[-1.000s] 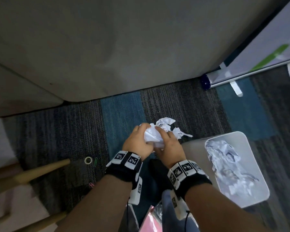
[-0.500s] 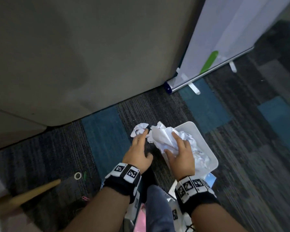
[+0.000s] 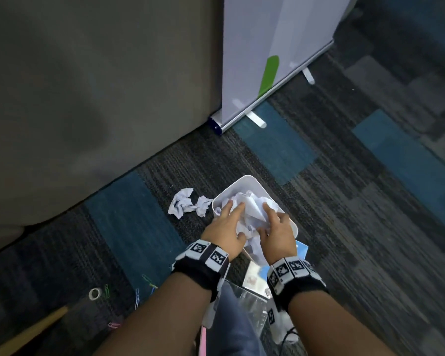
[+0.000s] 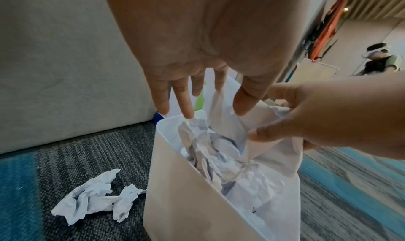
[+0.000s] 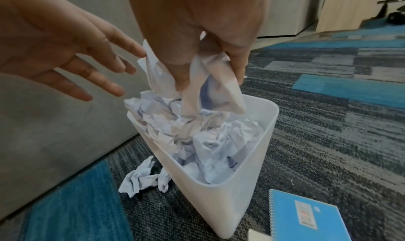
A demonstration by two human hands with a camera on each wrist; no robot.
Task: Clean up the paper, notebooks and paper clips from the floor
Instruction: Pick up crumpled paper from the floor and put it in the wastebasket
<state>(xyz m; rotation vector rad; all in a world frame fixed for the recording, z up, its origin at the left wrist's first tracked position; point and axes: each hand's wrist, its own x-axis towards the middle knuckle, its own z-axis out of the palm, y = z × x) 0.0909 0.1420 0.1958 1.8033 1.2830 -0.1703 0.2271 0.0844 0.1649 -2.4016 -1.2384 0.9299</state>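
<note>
Crumpled white paper [image 5: 210,81] pinched between thumb and curled fingers of right hand [image 3: 278,233], hanging just above the mouth of white plastic bin [image 3: 251,179] and touching the heap of crumpled sheets [image 5: 208,140] that fills it. Left hand [image 3: 225,228] released, fingers straight and spread over the bin's rim at 9 o'clock of the held paper, fingertips [image 4: 188,113] close to the rim and grasping nothing. Second crumpled paper [image 3: 188,205] lying on the carpet [image 3: 344,214] just beside the bin at 9 o'clock, apart from both hands. Blue spiral notebook [image 5: 306,215] flat on the carpet near the bin's base at 5 o'clock in the right wrist view, largely hidden behind the right forearm in the head view. Coloured paper clips [image 3: 136,298] scattered on the carpet at 7 o'clock of the bin, well apart from it, with a small tape roll [image 3: 94,293] among them and a wooden furniture leg [image 3: 36,330] farther out. Grey upholstered panel [image 3: 88,86] at 11 o'clock; white roll-up banner [image 3: 267,47] with green mark standing at 12 o'clock beyond the bin. Black wrist bands [image 3: 201,272] with printed square markers on both forearms.
</note>
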